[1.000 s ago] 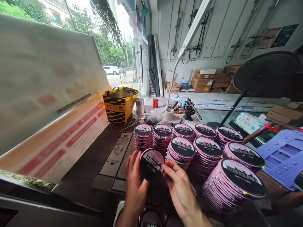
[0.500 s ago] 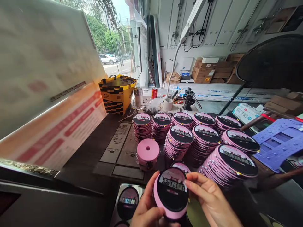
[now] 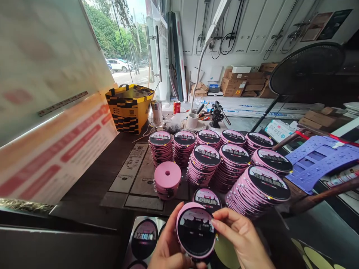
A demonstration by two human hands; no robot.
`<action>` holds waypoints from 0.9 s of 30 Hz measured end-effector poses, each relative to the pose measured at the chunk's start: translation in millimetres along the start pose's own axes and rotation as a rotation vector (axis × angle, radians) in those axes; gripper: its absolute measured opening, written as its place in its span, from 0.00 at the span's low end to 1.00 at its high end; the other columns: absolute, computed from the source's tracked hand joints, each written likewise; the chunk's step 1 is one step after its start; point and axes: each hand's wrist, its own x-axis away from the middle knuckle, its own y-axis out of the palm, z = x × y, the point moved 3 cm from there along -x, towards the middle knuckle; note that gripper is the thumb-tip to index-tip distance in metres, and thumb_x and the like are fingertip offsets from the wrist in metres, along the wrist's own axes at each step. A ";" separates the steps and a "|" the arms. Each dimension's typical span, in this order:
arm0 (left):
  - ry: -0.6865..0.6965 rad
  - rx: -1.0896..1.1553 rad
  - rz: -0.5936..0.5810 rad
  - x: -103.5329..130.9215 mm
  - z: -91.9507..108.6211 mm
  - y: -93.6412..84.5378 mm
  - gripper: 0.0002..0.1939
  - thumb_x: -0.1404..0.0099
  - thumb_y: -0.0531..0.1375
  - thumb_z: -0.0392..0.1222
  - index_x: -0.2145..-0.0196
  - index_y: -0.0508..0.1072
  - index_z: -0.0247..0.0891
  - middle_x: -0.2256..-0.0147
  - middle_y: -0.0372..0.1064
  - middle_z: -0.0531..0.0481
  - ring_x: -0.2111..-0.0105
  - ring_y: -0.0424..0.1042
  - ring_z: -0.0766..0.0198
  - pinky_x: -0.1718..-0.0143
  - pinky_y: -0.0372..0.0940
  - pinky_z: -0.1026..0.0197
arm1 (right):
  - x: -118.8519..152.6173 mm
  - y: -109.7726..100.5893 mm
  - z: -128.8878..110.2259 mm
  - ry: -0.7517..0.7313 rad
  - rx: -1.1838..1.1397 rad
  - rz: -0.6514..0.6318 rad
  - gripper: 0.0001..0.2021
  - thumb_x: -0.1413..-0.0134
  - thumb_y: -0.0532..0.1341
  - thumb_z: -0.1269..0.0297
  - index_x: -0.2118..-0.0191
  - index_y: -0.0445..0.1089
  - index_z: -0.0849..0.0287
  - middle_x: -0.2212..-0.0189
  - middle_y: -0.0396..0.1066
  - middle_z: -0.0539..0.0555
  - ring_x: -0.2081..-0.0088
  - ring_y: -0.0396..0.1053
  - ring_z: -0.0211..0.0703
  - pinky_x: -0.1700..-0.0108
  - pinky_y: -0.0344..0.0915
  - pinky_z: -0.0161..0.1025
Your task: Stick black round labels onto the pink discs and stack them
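A pink foam spool point(image 3: 195, 231) with a round black label on its face is tilted up in front of me. My left hand point(image 3: 171, 246) wraps its left and lower rim. At the upper right rim, my right hand point(image 3: 234, 233) pinches with thumb and fingertips at the edge of the label. Just behind stands another labelled spool point(image 3: 206, 198), partly hidden. To its left, a stack is topped by a plain pink spool point(image 3: 167, 175) with a centre hole. A sheet of round black labels point(image 3: 144, 239) lies below my left hand.
Several stacks of labelled pink spools point(image 3: 206, 155) fill the table's middle and right. A yellow-black bag point(image 3: 127, 112), a red can point(image 3: 176, 107) and a lamp point(image 3: 198, 71) stand behind. On the right are a purple plastic panel point(image 3: 322, 160) and a fan point(image 3: 307, 69).
The view has turned slightly right, so the scene sits further left. The held spool has tilted, and its label catches the light differently. Both hands keep their places on it.
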 end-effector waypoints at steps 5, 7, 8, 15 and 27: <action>0.059 0.001 -0.063 -1.3 -0.7 -1.7 0.42 0.59 0.68 0.24 0.48 0.64 0.53 0.52 0.69 0.48 0.70 0.73 0.62 0.71 0.70 0.60 | -1.0 -5.3 9.2 -0.040 0.006 0.023 0.14 0.66 0.71 0.55 0.76 0.73 0.60 0.78 0.71 0.52 0.75 0.64 0.36 0.71 0.61 0.31; 0.059 0.002 -0.089 -0.7 -0.6 -1.5 0.41 0.57 0.68 0.25 0.48 0.64 0.55 0.51 0.69 0.49 0.71 0.74 0.63 0.70 0.70 0.59 | -0.9 -5.1 9.6 -0.017 -0.014 0.016 0.13 0.67 0.71 0.56 0.76 0.73 0.60 0.78 0.71 0.51 0.75 0.64 0.37 0.71 0.61 0.31; 0.063 0.001 -0.094 -0.1 -0.3 -1.4 0.41 0.56 0.68 0.26 0.48 0.64 0.55 0.50 0.68 0.48 0.70 0.73 0.62 0.70 0.70 0.59 | -0.3 -4.3 8.9 0.010 -0.032 0.009 0.13 0.67 0.71 0.56 0.76 0.73 0.59 0.78 0.71 0.51 0.75 0.64 0.37 0.71 0.62 0.32; 0.079 -0.010 -0.093 2.8 1.5 -0.8 0.39 0.54 0.68 0.28 0.47 0.65 0.54 0.49 0.66 0.47 0.69 0.72 0.64 0.68 0.69 0.60 | 3.7 1.4 3.5 0.052 -0.036 0.014 0.13 0.66 0.71 0.56 0.75 0.73 0.59 0.78 0.71 0.51 0.74 0.64 0.37 0.70 0.61 0.32; 0.049 -0.031 -0.055 3.2 2.9 -2.8 0.38 0.55 0.69 0.31 0.47 0.65 0.55 0.50 0.67 0.47 0.67 0.72 0.62 0.68 0.70 0.59 | 0.8 -0.4 5.1 -0.029 0.032 0.025 0.13 0.66 0.71 0.56 0.76 0.74 0.60 0.79 0.71 0.51 0.76 0.64 0.36 0.71 0.61 0.31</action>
